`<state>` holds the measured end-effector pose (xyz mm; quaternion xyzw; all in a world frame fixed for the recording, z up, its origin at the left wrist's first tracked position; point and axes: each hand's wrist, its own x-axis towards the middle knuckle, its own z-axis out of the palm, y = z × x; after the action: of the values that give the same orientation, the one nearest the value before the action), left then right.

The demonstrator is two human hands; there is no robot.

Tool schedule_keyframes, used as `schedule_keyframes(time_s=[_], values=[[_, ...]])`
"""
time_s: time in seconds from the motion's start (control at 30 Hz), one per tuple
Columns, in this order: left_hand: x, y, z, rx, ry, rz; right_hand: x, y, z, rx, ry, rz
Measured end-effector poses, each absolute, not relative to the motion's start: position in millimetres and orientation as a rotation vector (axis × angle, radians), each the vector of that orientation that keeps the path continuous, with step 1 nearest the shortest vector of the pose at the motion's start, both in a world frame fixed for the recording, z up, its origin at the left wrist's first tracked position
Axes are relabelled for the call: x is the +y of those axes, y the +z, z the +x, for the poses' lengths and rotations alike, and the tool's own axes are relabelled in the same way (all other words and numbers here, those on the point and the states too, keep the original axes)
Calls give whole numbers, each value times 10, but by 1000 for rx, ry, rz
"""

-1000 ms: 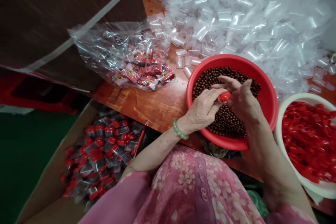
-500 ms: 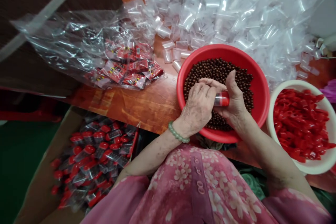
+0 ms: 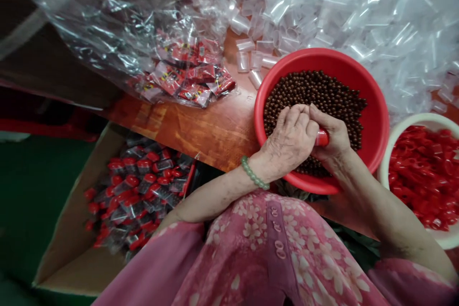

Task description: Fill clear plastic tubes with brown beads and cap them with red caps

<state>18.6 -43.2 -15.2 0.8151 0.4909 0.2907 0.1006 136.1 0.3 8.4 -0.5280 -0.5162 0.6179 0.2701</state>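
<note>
Both hands meet over a red bowl point(image 3: 263, 100) filled with small brown beads point(image 3: 308, 83). Between them is a small clear tube with a red cap point(image 3: 322, 137); just its red end shows. My left hand point(image 3: 291, 138), wearing a green bead bracelet, is closed around the tube's body and hides most of it. My right hand point(image 3: 333, 134) is closed on the red end, its thumb bent towards the left hand's fingers.
Clear plastic cups point(image 3: 278, 0) are heaped behind the bowl. A white bowl point(image 3: 385, 153) of red plastic pieces point(image 3: 423, 172) stands to the right. A clear bag point(image 3: 136, 48) with red packets point(image 3: 195, 74) lies left. Below, a cardboard box point(image 3: 71, 234) holds red-capped tubes point(image 3: 143, 186).
The right thumb, raised before, has come down beside the left fingers. Less of the tube shows now, with the left hand further over it. The whole view has shifted slightly.
</note>
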Motion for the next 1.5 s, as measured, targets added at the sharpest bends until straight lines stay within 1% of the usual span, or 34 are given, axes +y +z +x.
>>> schedule_keyframes(time_s=[0.23,0.3,0.37,0.47,0.53,0.6,0.7,0.77,0.8,0.87,0.93,1.0,1.07,1.13,1.2,1.27,1.37,1.5], values=[[-460,102,59,1385,766,2285,-29,251,1392,-1395,1679,-1394],[-543,86,-129,1413,894,2216,-10,283,1445,-1342,1726,-1360],[-698,-25,-439,1529,1122,2094,30,265,1521,-1321,1736,-1343],[-1097,-314,-1095,1905,1344,1884,94,151,1632,-1327,1670,-1404],[-1457,-512,-1570,2290,1259,1672,111,68,1669,-1328,1647,-1445],[-1825,-671,-2000,2584,1029,1455,102,19,1666,-1343,1662,-1437],[-2207,-808,-2467,2737,653,1368,75,20,1613,-1395,1634,-1405],[-2238,-818,-2600,2712,546,1413,65,53,1573,-1458,1575,-1414],[-2168,-800,-2600,2678,565,1447,64,72,1558,-1490,1543,-1425],[-1855,-731,-2469,2598,728,1529,62,109,1541,-1544,1497,-1447],[-1347,-654,-2200,2492,968,1659,59,130,1539,-1578,1443,-1478],[-737,-605,-1855,2249,1069,1876,53,132,1546,-1675,1373,-1505],[-144,-601,-1495,1948,970,2137,48,119,1556,-1827,1280,-1505],[329,-639,-1176,1746,748,2295,47,104,1564,-1939,1206,-1470],[639,-710,-935,1667,524,2365,46,102,1566,-1977,1168,-1439],[801,-800,-780,1672,408,2364,42,115,1564,-1988,1147,-1430],[881,-938,-672,1774,447,2268,31,152,1559,-2017,1118,-1429],[884,-1078,-683,1824,698,2056,40,196,1562,-2023,1089,-1432]])
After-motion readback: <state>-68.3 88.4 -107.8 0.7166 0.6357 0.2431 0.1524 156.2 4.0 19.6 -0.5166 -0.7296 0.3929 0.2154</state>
